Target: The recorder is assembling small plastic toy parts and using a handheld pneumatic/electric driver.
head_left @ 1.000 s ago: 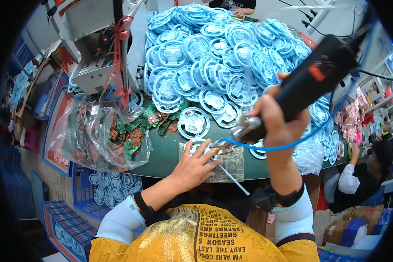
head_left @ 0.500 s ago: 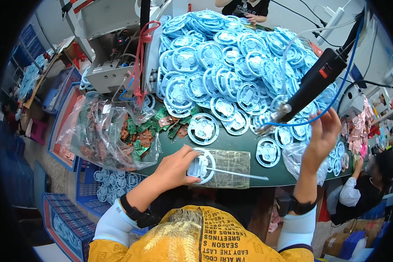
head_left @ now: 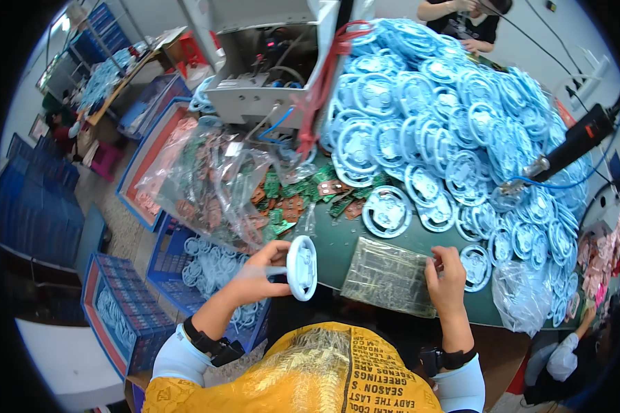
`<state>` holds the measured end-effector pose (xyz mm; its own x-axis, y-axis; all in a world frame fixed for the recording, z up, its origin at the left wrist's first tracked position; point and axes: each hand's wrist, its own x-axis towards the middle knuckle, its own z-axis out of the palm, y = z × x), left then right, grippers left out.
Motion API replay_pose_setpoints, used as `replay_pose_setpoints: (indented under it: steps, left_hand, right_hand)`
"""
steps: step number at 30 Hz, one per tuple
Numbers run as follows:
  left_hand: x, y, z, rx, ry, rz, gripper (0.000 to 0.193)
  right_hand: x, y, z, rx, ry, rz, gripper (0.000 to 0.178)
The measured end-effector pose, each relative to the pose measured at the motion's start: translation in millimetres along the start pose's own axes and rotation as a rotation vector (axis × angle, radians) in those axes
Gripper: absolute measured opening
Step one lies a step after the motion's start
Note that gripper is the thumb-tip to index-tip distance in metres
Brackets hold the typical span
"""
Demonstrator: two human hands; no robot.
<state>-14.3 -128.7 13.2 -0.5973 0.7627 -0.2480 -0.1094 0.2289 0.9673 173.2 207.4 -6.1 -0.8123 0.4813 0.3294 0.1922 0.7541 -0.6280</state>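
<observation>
My left hand (head_left: 260, 273) is closed on a light blue plastic toy steering wheel (head_left: 302, 268), tilted up on edge in front of the bench edge. Beside it lies a flat block wrapped in clear yellowish tape (head_left: 386, 277), with nothing on top. My right hand (head_left: 448, 275) is at the block's right edge, fingers loosely bent and apart, holding nothing I can see. A single wheel (head_left: 475, 267) lies just right of that hand, and another wheel (head_left: 387, 212) beyond the block. The black electric screwdriver (head_left: 572, 146) hangs at the upper right, away from both hands.
A large heap of blue wheels (head_left: 448, 103) covers the back of the green bench (head_left: 331, 255). Green and brown circuit boards (head_left: 289, 206) spill from a clear bag (head_left: 207, 186). A grey machine (head_left: 262, 103) stands behind. Blue crates (head_left: 127, 310) sit lower left. Another person (head_left: 472, 27) works opposite.
My left hand has lifted the wheel off the block and turned it on edge. My right hand has come down from the screwdriver to the block's edge. The view has swung left.
</observation>
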Motion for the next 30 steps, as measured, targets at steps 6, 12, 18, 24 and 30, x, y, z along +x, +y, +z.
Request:
replay_pose_setpoints:
  steps: [6,12,18,24,30]
  left_hand:
    - [-65.9,-17.8,-64.4,0.007,0.065,-0.181,0.08]
    - [-138.8,-22.1,-116.5,1.094,0.343,-0.698,0.047]
    - [-79.8,-8.4,-41.2,0.784,0.141,-0.217,0.033]
    - [24.4,4.6,34.4,0.671,-0.043,0.281,0.023]
    - [99.0,3.7,48.8,0.606,0.148,0.542,0.021]
  right_hand:
    - [43.5,11.5,37.9,-0.432,-0.052,-0.111,0.072]
    - [95.1,34.4,59.0,-0.497,-0.132,-0.031,0.07]
    - [91.1,26.3,63.9,-0.384,0.054,-0.199,0.047]
    - [62.0,2.5,55.0,-0.157,0.149,-0.186,0.038]
    - [-2.5,-19.6,17.8,-0.128,0.114,-0.394,0.038]
